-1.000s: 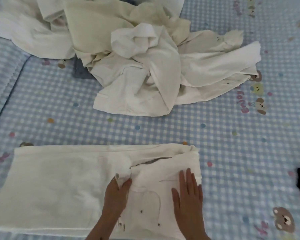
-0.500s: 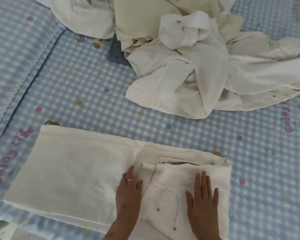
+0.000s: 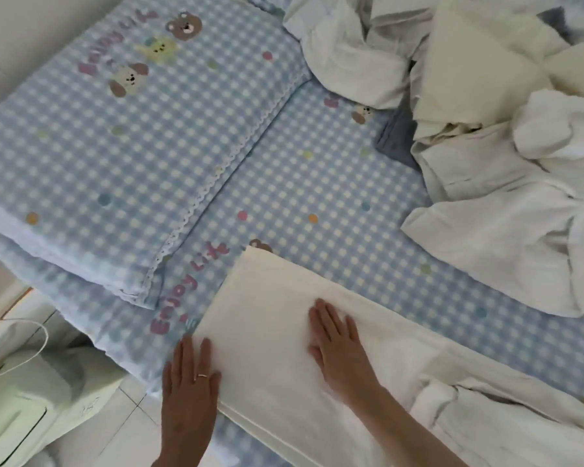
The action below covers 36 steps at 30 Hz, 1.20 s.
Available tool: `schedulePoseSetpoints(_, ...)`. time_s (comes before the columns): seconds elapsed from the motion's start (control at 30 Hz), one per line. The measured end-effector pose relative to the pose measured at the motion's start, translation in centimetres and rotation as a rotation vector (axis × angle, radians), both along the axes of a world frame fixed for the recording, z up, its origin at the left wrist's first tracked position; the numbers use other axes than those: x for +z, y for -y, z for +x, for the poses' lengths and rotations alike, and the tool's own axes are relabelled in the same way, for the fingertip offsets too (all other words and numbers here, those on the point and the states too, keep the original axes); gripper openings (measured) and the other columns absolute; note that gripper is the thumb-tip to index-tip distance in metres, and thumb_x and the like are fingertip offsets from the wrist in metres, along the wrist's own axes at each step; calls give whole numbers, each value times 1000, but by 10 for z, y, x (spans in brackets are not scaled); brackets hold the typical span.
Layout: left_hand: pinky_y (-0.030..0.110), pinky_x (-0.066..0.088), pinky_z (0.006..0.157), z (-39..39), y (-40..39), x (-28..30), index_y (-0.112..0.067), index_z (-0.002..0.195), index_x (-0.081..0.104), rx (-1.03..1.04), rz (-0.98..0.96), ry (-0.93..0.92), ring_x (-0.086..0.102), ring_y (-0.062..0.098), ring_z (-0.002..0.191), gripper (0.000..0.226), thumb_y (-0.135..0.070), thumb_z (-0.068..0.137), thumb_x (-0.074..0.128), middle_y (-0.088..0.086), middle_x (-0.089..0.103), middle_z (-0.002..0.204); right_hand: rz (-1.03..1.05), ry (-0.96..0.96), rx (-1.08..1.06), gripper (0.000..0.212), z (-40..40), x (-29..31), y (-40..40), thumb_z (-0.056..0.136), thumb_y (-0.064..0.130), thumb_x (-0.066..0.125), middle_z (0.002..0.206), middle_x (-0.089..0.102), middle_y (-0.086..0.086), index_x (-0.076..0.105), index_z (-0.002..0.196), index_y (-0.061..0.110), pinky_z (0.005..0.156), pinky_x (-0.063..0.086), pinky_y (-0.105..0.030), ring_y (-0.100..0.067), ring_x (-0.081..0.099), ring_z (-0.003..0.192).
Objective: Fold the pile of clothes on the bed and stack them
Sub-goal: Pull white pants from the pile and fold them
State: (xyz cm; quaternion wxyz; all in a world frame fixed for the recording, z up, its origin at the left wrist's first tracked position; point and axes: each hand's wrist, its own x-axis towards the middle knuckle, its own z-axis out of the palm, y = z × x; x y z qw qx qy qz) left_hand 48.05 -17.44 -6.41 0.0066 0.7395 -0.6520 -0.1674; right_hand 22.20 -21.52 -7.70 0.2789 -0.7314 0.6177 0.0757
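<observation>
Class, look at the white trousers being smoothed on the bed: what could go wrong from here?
1. The left hand sits at the trousers leg end beside the bed edge; the cloth could slip off.
2. The right hand presses flat; pushing may drag in creases.
3. The unfolded pile lies close and could snag a stack.

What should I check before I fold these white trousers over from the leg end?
1. Both hands flat on the white trousers: ok, left hand at the hem edge, right hand further in.
2. Legs lying smooth: ok.
3. Waistband end tidy: not ok, it looks bunched.
4. Trousers fully on the bed: cannot tell, the near edge runs out of view.
5. Unfolded pile clear of the trousers: ok, checked sheet shows between them.
</observation>
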Motion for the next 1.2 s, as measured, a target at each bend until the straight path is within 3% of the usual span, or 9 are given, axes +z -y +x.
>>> schedulePoseSetpoints(0.17, 52, 46, 88, 23, 31, -4, -6, 132, 53, 255, 166, -95, 51, 41, 107, 60, -9, 76, 74, 21, 56, 117, -98, 13, 195, 58, 71, -16, 97, 101, 17, 28, 159, -11, -2, -2, 151, 14, 117, -1, -42, -22, -6, 147)
schedulePoseSetpoints(0.33, 31, 39, 89, 34, 37, 4, -6, 116, 59, 488, 270, -374, 54, 25, 101, 34, -11, 83, 67, 7, 52, 105, -303, -85, 639, 50, 124, -6, 164, 89, 17, 46, 148, 38, -1, 42, 138, 23, 101, 38, -40, -15, 37, 135)
schedulePoseSetpoints(0.43, 22, 36, 79, 35, 38, 22, -10, 108, 63, 529, 257, -512, 55, 19, 92, 26, -10, 82, 69, 4, 57, 99, -154, -123, 743, 32, 128, -3, 174, 91, 15, 47, 131, 49, -1, 50, 122, 19, 93, 36, -44, -25, 43, 123)
schedulePoseSetpoints(0.6, 2, 41, 64, 14, 32, 81, -26, 85, 63, 531, 282, -728, 62, 0, 74, 25, -6, 75, 74, -10, 69, 76, -192, 87, 605, 22, 83, 42, 166, 93, 17, 51, 115, 56, 5, 54, 114, 23, 88, 33, -32, -19, 45, 111)
schedulePoseSetpoints(0.8, 12, 44, 57, -78, 2, 106, -8, 75, 72, 317, 747, -1050, 61, 6, 56, 15, -1, 85, 64, -9, 62, 46, -181, 191, 311, 20, -58, 105, 104, 78, 14, 64, 93, 60, 10, 63, 93, 26, 74, 38, -29, -13, 53, 87)
schedulePoseSetpoints(0.87, 15, 44, 67, -109, -21, 107, -14, 101, 65, 176, 699, -1057, 57, 7, 74, 14, -19, 88, 63, -13, 61, 63, -188, 137, 264, 29, -97, 108, 74, 72, 7, 69, 94, 60, 10, 64, 93, 26, 74, 41, -29, -14, 54, 85)
schedulePoseSetpoints(0.93, 8, 42, 74, -154, -41, 108, -42, 93, 62, 19, 466, -991, 59, -4, 82, 18, -42, 75, 64, -17, 65, 78, -233, 89, 247, 30, -135, 110, 45, 70, 4, 72, 91, 61, 9, 64, 90, 24, 71, 38, -27, -14, 55, 79)
schedulePoseSetpoints(1.03, 2, 40, 78, -205, -64, 111, -59, 95, 56, -75, 545, -1023, 57, -11, 91, 29, -45, 71, 64, -22, 64, 98, -297, 35, 250, 30, -191, 112, 0, 67, 2, 72, 90, 60, 6, 61, 88, 21, 68, 33, -25, -15, 53, 74)
schedulePoseSetpoints(1.2, 3, 23, 97, -301, -111, 88, -31, 142, 25, -525, 896, -940, 23, 0, 128, 58, -50, 88, 38, -17, 15, 145, -341, -58, 147, 34, -288, 122, -93, 64, -1, 77, 90, 60, 2, 60, 87, 18, 65, 42, -23, -14, 55, 68)
